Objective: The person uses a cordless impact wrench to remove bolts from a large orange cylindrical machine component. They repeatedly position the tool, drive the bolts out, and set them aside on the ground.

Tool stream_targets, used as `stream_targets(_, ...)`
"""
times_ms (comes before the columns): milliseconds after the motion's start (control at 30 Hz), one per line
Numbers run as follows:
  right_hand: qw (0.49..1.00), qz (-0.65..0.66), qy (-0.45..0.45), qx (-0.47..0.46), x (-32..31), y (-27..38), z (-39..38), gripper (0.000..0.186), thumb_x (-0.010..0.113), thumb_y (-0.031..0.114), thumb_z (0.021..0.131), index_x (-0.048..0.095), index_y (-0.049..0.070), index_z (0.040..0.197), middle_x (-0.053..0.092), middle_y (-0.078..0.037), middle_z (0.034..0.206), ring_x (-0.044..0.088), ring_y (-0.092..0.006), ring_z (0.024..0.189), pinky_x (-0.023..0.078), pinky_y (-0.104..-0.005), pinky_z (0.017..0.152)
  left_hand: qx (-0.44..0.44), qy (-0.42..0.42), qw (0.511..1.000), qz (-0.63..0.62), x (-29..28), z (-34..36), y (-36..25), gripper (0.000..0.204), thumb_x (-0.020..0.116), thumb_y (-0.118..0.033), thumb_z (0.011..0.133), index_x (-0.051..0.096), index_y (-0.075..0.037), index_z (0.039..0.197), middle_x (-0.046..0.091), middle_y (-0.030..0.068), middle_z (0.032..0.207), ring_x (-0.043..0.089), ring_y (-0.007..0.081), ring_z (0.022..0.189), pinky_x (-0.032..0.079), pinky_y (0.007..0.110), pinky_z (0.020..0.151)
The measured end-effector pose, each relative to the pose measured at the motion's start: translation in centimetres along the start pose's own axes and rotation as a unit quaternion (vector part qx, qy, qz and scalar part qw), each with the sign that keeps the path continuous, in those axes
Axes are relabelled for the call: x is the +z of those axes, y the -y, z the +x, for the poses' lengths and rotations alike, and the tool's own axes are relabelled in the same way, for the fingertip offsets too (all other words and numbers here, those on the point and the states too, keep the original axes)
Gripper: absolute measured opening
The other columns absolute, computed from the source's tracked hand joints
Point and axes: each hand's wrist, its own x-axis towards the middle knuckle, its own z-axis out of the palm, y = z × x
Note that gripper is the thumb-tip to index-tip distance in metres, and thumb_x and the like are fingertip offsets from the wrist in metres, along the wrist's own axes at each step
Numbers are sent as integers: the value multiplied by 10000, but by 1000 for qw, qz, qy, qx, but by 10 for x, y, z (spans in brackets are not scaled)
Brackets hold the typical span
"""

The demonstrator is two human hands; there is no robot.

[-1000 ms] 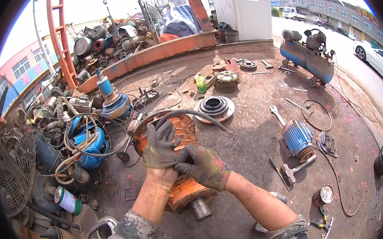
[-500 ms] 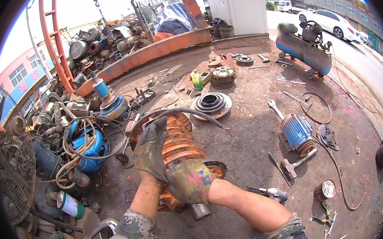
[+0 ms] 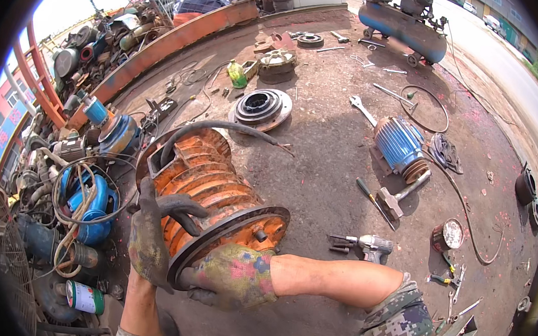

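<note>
Gritty floor (image 3: 318,191) spreads around the orange casing (image 3: 208,176), which lies lengthwise left of centre, its black rim (image 3: 200,239) at the near end. The left grip (image 3: 151,244) is beside the rim's left edge, fingers half bent and spread, with nothing visible between them. The right grip (image 3: 235,278) curls at the rim's lower edge; its underside is hidden, so I cannot tell whether it pinches the metal.

For steady handling, both palms should bear on the rim at opposite points, keeping the load even so the ribbed body is less likely to roll. Fingers are best kept from underneath, where the weight could trap them. The cable (image 3: 222,125) arches over the far end and should trail free. The drill (image 3: 373,244) lies just beyond the right forearm (image 3: 336,279), so any turning is better kept clear of it.
</note>
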Motion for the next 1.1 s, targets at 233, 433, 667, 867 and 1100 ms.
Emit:
stream_targets(233, 923, 15, -123, 364, -72, -83, -131, 361, 677, 376, 997, 704, 42, 1133, 742, -159, 977, 731, -297, 899, 557, -419, 782, -32, 42, 897, 439, 38, 42, 60, 438, 579, -324, 1043, 627, -16, 1350, 592, 214, 1420, 405, 469, 1449, 218, 542, 1248)
stream_targets(433, 656, -52, -194, 727, -4, -106, -308, 495, 712, 454, 939, 719, 14, 1166, 762, -200, 1037, 733, -358, 1020, 552, -445, 873, -58, 96, 908, 404, 52, 50, 33, 367, 585, -274, 1034, 708, 7, 1235, 611, 245, 1396, 444, 457, 1430, 258, 533, 1234)
stream_targets(667, 512, 57, -281, 809, 87, -129, -361, 758, 877, 477, 780, 636, -23, 1296, 739, -222, 1174, 729, -338, 1086, 571, -431, 915, -84, 109, 921, 363, 51, 46, 42, 332, 551, -216, 1045, 715, 22, 1209, 569, 284, 1429, 488, 448, 1388, 347, 503, 1182)
stream_targets(867, 490, 184, -417, 743, 101, -142, -360, 589, 886, 141, 759, 557, -41, 1213, 736, -197, 1068, 752, -240, 798, 611, -368, 627, -37, 127, 926, 354, 42, 48, 51, 332, 516, -186, 1054, 711, 49, 1184, 621, 273, 1353, 537, 445, 1339, 377, 500, 1168)
stream_targets(1100, 460, 415, -494, 611, 132, -144, -398, 380, 762, 18, 749, 605, -22, 1092, 659, -102, 833, 646, -196, 644, 526, -339, 574, -13, 136, 915, 379, 55, 55, 49, 295, 497, -130, 1049, 708, 68, 1108, 715, 223, 1178, 619, 465, 1225, 443, 552, 1122)
